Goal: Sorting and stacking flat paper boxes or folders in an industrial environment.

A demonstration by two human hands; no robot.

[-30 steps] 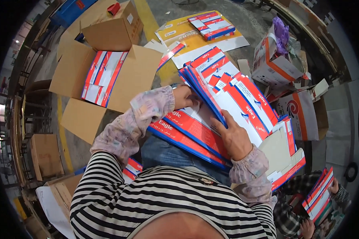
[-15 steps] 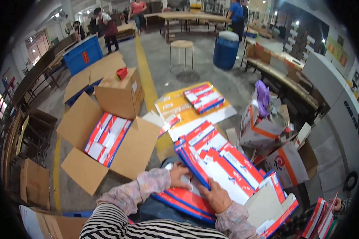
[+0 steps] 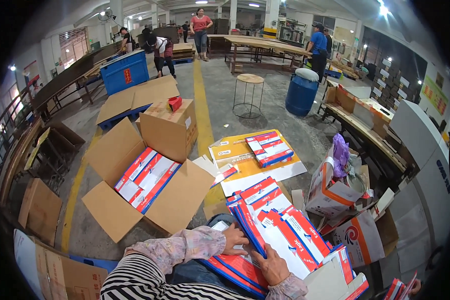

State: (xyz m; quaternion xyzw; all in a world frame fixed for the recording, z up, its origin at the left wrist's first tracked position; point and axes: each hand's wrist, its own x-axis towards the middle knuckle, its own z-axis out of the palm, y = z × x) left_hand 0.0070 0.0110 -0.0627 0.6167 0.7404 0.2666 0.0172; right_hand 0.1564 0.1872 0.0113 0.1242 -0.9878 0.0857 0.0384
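Note:
Flat red, white and blue cartons (image 3: 235, 270) lie in a stack across my lap. My left hand (image 3: 233, 240) rests on them with its fingers stretched out toward the right. My right hand (image 3: 271, 266) grips the near end of a slanted bundle of flat cartons (image 3: 249, 222), thumb on its left side and fingers over its top. This bundle leans beside a larger spread of like cartons (image 3: 290, 230) on my right. Its blue edges face my left hand. The undersides of both hands are hidden.
An open cardboard box (image 3: 177, 197) at left holds similar cartons. Another carton stack (image 3: 269, 148) lies on yellow card on the floor. Filled boxes (image 3: 325, 190) stand at right, with a stool (image 3: 250, 79) and blue barrel (image 3: 302, 95) farther off. A co-worker's hand (image 3: 415, 286) shows lower right.
My view has tilted upward, showing more of the far room. Both hands stay at the cartons with little change. A person at the far left now bends lower.

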